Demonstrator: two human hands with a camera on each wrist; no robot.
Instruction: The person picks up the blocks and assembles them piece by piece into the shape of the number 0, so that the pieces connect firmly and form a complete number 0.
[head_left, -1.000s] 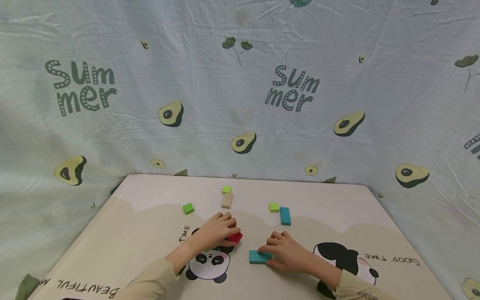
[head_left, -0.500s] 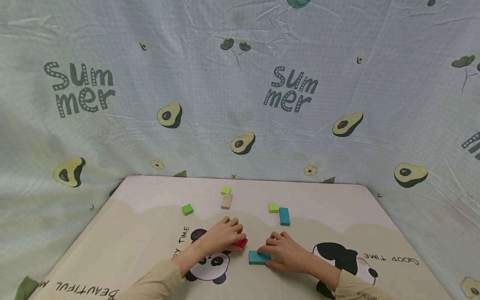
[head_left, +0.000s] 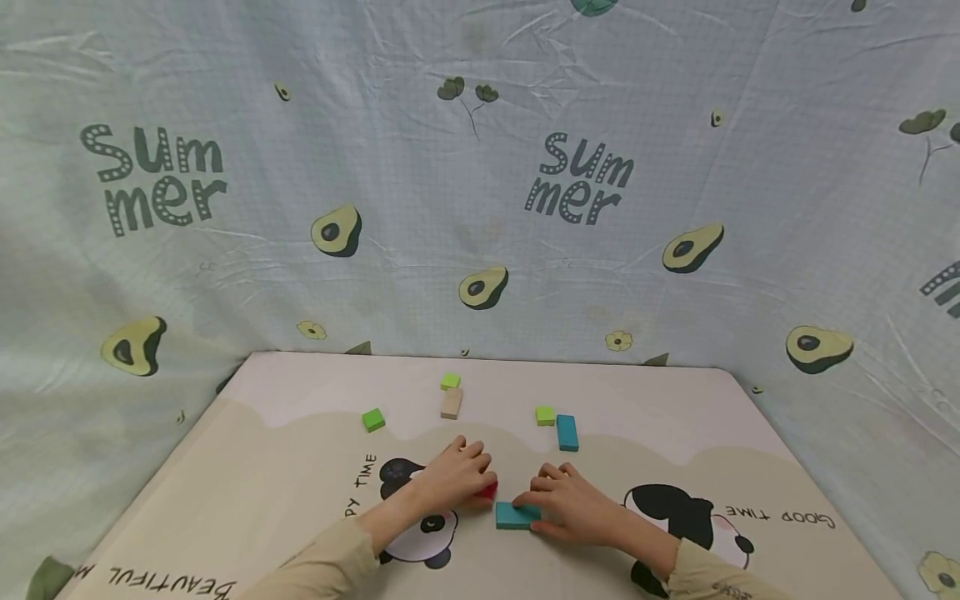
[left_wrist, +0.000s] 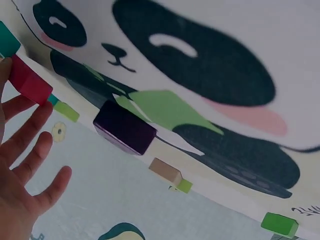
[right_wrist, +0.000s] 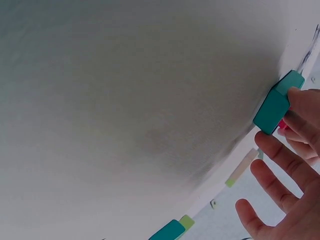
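Head view: two hands work over the table, each with a block. The left hand pinches the red block, which is partly covered by the fingers. In the left wrist view its other fingers are held apart. The right hand pinches the near blue block between thumb and finger, its remaining fingers spread in the right wrist view. The near blue block lies flat on the table, its end just beside the red block; whether the two touch I cannot tell.

Further back stands the far blue block, with a lime block at its left side. Left of these, a wood block sits in front of a second lime block. A green block lies apart, farther left. The left wrist view also shows a purple block on the table, between the red block and the wood block in that view. The left forearm crosses a panda print. Behind the table hangs a cloth printed with avocados.
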